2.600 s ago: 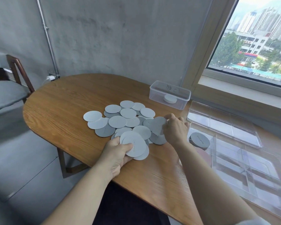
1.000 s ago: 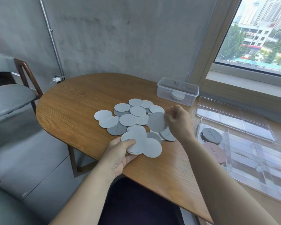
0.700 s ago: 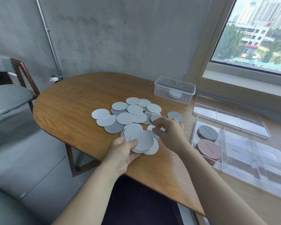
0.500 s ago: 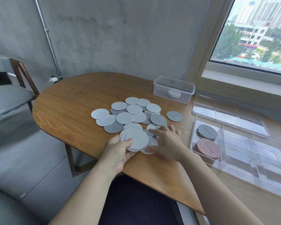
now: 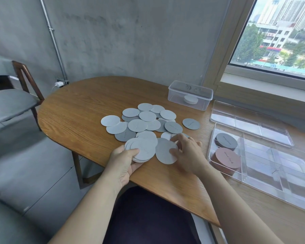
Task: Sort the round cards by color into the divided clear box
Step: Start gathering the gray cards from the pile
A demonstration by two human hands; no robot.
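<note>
The left hand (image 5: 123, 161) held the light stack (image 5: 143, 150) at the near edge of the pile (image 5: 148, 120), thumb curled over the top card and fingers under it. Just right of that stack lay a loose card (image 5: 163, 155), pale grey. The right hand (image 5: 190, 154) lay over it nearly flat, fingers spread and thumb pressing its face. I saw no pinch on it.

A second before, that right hand had held a darker card up over the pile. That dark card (image 5: 191, 123) now lay alone, just off the pile's right edge, and the hand had dropped to the pale one. As I judged it, the greys were being split by shade: pale ones gathered in the left hand, darker ones set aside. Nothing new had gone into the box (image 5: 271, 166), so the sorting looked to be at an early point.

Counts: about sixteen cards in the pile, though overlap hid some. Add one dark card apart and one under the right hand. The light stack showed at least four edges. In the box, right of the pile, stood two stacks: a dark stack (image 5: 226, 141) and a pink stack (image 5: 227, 160), each in its own compartment. I could not count the other compartments. One lid (image 5: 250, 122) lay further right of the pile. One tub (image 5: 176, 92), beyond the pile, held one white stack (image 5: 190, 99). All stood on one table (image 5: 88, 106).
</note>
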